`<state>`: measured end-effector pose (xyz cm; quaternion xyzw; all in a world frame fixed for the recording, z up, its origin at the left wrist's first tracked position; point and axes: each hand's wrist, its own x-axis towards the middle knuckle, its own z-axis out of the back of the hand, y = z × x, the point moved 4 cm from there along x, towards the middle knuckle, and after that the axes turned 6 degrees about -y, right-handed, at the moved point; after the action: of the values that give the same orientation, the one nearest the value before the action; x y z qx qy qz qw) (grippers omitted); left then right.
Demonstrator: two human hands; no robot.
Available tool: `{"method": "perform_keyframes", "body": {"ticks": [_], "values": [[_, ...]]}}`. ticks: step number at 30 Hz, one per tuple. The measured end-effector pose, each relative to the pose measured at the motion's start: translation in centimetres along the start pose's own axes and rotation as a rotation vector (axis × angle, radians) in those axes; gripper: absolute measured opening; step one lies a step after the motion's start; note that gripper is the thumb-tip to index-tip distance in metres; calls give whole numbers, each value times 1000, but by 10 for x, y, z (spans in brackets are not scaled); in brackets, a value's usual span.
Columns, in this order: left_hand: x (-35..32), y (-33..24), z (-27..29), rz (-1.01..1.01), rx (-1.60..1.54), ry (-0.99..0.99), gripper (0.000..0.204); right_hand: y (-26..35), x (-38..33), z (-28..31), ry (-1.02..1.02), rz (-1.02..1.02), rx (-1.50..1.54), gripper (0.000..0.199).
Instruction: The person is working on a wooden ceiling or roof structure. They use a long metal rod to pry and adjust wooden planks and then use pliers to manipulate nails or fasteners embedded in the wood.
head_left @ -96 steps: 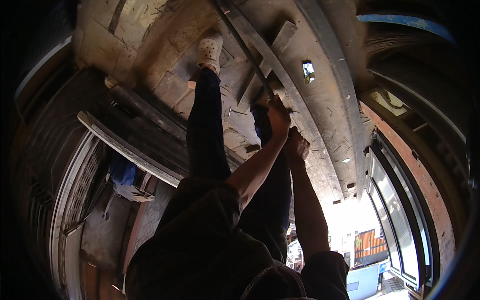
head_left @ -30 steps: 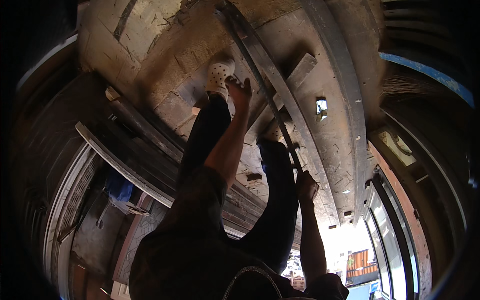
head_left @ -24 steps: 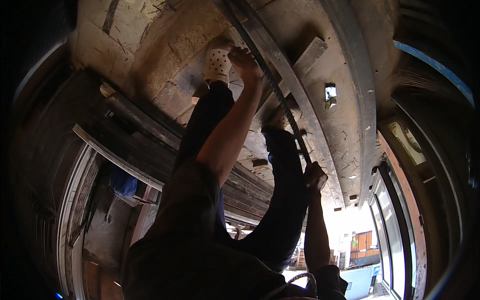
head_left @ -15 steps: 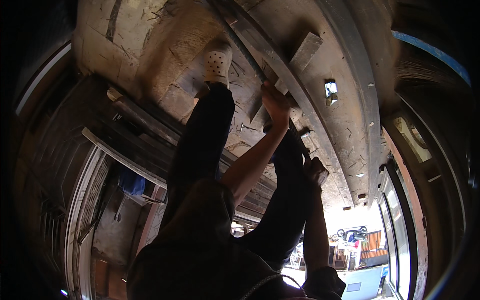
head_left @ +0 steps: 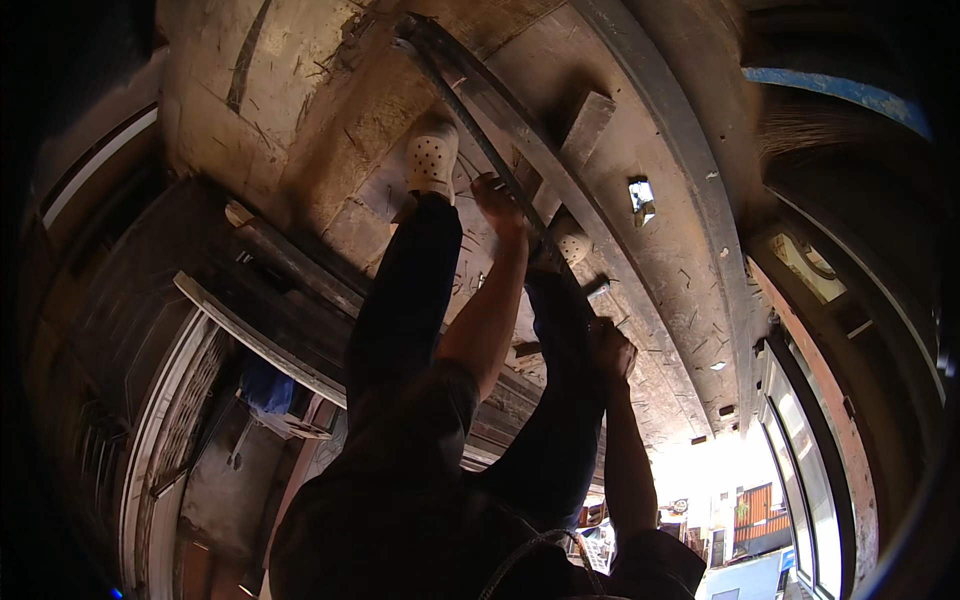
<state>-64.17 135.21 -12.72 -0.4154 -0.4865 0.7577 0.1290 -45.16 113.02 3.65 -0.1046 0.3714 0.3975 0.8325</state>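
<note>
My right hand (head_left: 612, 350) is closed around the lower end of a long dark metal bar (head_left: 480, 140), beside my right knee. The bar slants up and left, its far end by the tip of a long wooden beam (head_left: 540, 150). My left hand (head_left: 497, 205) is at the bar's left side, near my left foot. Its fingers look curled in, but shadow hides whether they hold anything. My feet, in light clogs with holes (head_left: 432, 160), stand on either side of the left hand. A short wooden block (head_left: 588, 130) lies across under the beam.
A second long curved-looking plank (head_left: 690, 150) runs along the right. Nails and splinters litter the floor (head_left: 300, 90). Stacked timber (head_left: 290, 250) lies at left. Bristles (head_left: 830, 140) and a blue strip (head_left: 840, 90) show at upper right. Bright daylight comes through an opening at lower right.
My left hand has come off its place on the bar and moved left. The bar's far end is now in view; my right hand stays on its near end.
</note>
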Motion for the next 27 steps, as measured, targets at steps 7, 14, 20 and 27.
{"method": "perform_keyframes", "body": {"ticks": [7, 14, 20, 27], "values": [[143, -43, -43, -667, 758, 78, 58, 43, -43, 76, 42, 11, -41, 34], [192, -54, -70, -551, 572, 38, 43, 101, -61, 161, 35, -32, 30, 30], [176, -73, -35, -403, 682, -46, 31, 124, -81, 177, 4, -84, 27, 29], [206, -81, 19, -109, 473, 295, 21, 146, -96, 191, 69, -114, -59, 31]]}}
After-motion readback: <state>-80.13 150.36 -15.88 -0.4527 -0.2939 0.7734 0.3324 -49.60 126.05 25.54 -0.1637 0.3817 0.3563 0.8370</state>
